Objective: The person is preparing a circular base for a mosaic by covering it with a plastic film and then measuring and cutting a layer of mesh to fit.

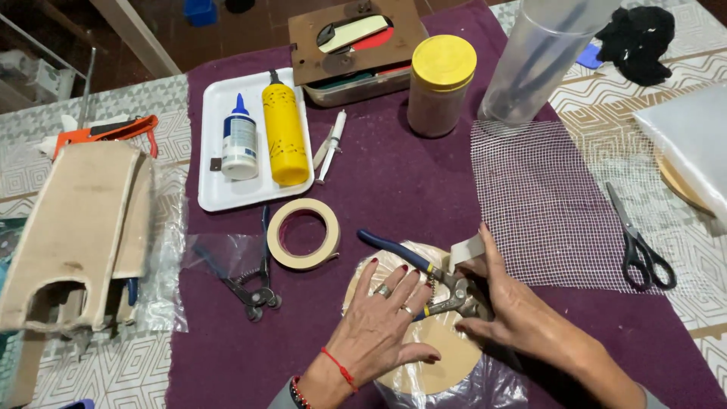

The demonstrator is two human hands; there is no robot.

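Note:
My left hand (384,318) lies flat, fingers spread, on a round wooden disc (438,356) wrapped in clear plastic film on the purple cloth. Under its fingertips lie blue-handled pliers (394,248), jaws pointing right. My right hand (506,307) rests at the disc's right edge, its fingers closed around the pliers' metal jaws and a small beige tile piece (466,250) that sticks up between thumb and forefinger.
A masking tape roll (304,233) and a second pair of nippers (256,288) lie left of the disc. A white tray (214,193) holds glue bottles. White mesh (545,197), black scissors (640,246), a yellow-lidded jar (441,87) and a clear tube (541,57) sit to the right and behind.

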